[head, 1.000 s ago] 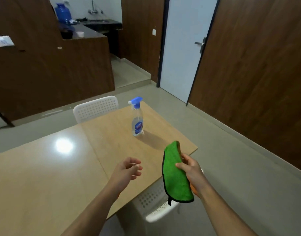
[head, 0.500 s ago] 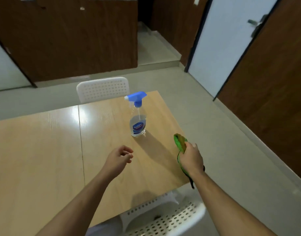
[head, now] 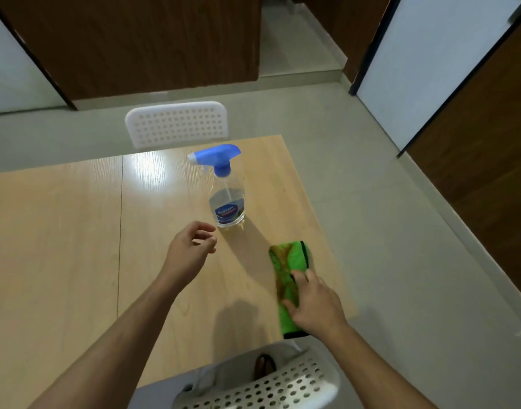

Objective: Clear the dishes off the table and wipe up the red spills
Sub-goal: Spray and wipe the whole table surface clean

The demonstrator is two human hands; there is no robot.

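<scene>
We see the green cloth (head: 288, 278), smeared brown-red, lying on the wooden table (head: 61, 246) near its right edge. Our right hand (head: 315, 302) rests on it, fingers spread and nearly flat. Our left hand (head: 191, 249) hovers over the table with fingers loosely curled, holding nothing. The spray bottle (head: 225, 196) stands upright just beyond; its blue label is too blurred to read.

On the wooden surface (head: 76, 246), the right hand (head: 315, 302) presses a stained green cloth (head: 288, 261) flat, while the left hand (head: 188, 249) hovers loosely curled beside an upright spray bottle (head: 227, 199).
</scene>
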